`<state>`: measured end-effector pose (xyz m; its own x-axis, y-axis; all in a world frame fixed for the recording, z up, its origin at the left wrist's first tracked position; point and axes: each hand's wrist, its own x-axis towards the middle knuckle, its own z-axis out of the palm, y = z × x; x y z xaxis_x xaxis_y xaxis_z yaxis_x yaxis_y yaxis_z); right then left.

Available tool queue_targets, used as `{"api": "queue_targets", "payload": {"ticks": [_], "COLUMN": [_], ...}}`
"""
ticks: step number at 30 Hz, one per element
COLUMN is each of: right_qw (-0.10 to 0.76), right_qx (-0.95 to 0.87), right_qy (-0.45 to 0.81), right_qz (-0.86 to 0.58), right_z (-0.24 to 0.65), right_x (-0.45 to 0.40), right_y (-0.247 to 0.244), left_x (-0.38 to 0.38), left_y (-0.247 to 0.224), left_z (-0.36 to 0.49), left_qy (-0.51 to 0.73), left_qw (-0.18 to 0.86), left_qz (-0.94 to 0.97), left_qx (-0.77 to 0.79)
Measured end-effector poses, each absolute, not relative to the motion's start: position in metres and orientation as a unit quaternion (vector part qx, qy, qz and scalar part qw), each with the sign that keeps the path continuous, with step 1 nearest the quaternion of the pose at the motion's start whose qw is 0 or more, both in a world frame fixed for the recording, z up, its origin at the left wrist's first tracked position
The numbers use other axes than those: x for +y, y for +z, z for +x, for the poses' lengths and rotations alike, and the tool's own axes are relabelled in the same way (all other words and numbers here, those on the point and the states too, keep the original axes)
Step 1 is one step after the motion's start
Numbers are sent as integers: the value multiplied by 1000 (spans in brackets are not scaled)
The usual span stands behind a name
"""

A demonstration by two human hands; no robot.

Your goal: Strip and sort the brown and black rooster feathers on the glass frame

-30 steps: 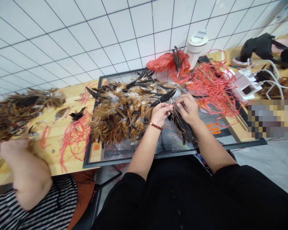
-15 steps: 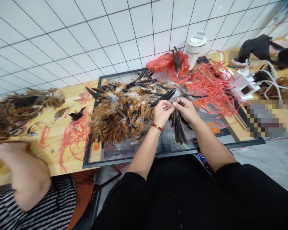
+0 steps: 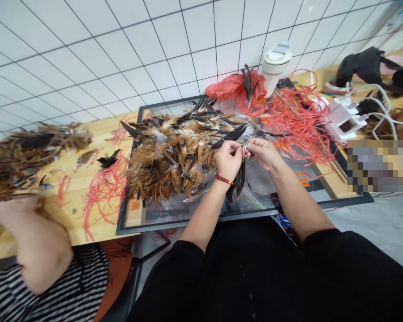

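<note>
Dark feathers (image 3: 241, 179) hang in a small bundle beneath my two hands, over the black-framed glass panel (image 3: 195, 222). My left hand (image 3: 229, 158), with a beaded bracelet at its wrist, is closed, thumb and fingers pinched at the bundle's top. Close beside it, my right hand (image 3: 259, 153) is closed around the quill ends, where a bit of pink strand shows. A broad pile of brown and black feathers (image 3: 171, 156) lies on the glass left of my hands. Tangled pink strings (image 3: 298, 120) are heaped to the right.
A red plastic bag (image 3: 225, 87) with feathers and a white container (image 3: 274, 67) stand by the tiled wall. White chargers with cables (image 3: 347, 120) are at the right. Another person's arm (image 3: 36, 241) is at the left, near more feathers (image 3: 36, 143) and pink strings (image 3: 104, 188).
The feather bundle has turned and looks narrower, and its quill ends now show between my hands. My right hand's fingers have curled in around them.
</note>
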<state>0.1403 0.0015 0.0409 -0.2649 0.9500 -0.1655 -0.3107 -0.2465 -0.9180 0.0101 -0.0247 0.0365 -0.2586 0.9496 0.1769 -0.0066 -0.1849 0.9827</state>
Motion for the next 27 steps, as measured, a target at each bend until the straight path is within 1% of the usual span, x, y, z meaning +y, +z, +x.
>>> {"api": "queue_targets", "payload": {"ticks": [3, 9, 16, 21, 24, 25, 27], "right_qw": [444, 444, 492, 524, 549, 557, 567], "right_qx": [-421, -444, -435, -452, -486, -507, -569], "right_qy": [681, 664, 623, 590, 531, 488, 358], "right_qz": [-403, -406, -424, -415, -425, -440, -476], "right_z": [142, 141, 141, 139, 142, 144, 150], "right_x": [1, 4, 8, 9, 12, 13, 13], "right_y": [39, 31, 24, 21, 19, 19, 20], "left_x": [-23, -20, -18, -19, -19, -18, -15], "left_y": [32, 31, 28, 31, 34, 34, 34], "left_z": [8, 9, 4, 6, 8, 8, 6], "left_qy": [603, 594, 584, 591, 555, 538, 514], "left_qw": [380, 399, 390, 429, 494, 517, 557], "left_qz": [480, 485, 490, 467, 457, 453, 433], "left_qx": [511, 502, 517, 498, 489, 487, 487]}}
